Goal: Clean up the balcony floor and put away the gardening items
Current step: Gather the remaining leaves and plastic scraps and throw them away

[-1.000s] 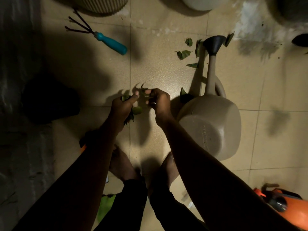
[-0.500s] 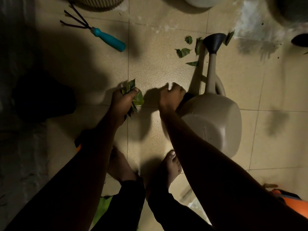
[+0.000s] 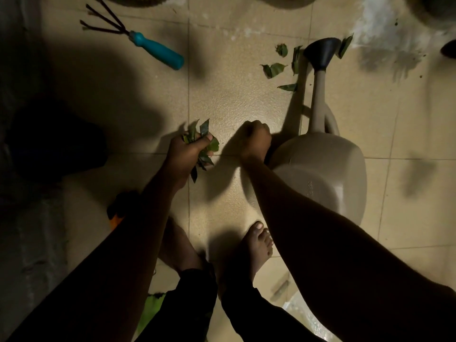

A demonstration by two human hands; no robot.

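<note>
My left hand [image 3: 183, 155] is shut on a bunch of green leaves [image 3: 209, 147] just above the tiled floor [image 3: 229, 99]. Right of it, my right hand [image 3: 255, 139] is curled into a fist low at the left edge of the beige watering can [image 3: 320, 174]; whatever lies under the fingers is hidden. Several loose leaves [image 3: 274, 69] lie on the tiles farther ahead, beside the can's black spout head [image 3: 322, 53]. A hand rake with a teal handle [image 3: 158, 50] lies at the far left.
A dark pot [image 3: 54, 144] stands in shadow at the left. My bare feet [image 3: 256, 245] are below the hands. An orange object [image 3: 115, 218] shows beside my left arm. Pot bases [image 3: 138, 0] line the far edge. White residue [image 3: 385, 38] marks the tiles at upper right.
My right hand moved right from beside the left hand to the watering can's edge and closed into a fist over the spot where a leaf lay. The left hand kept its bunch.
</note>
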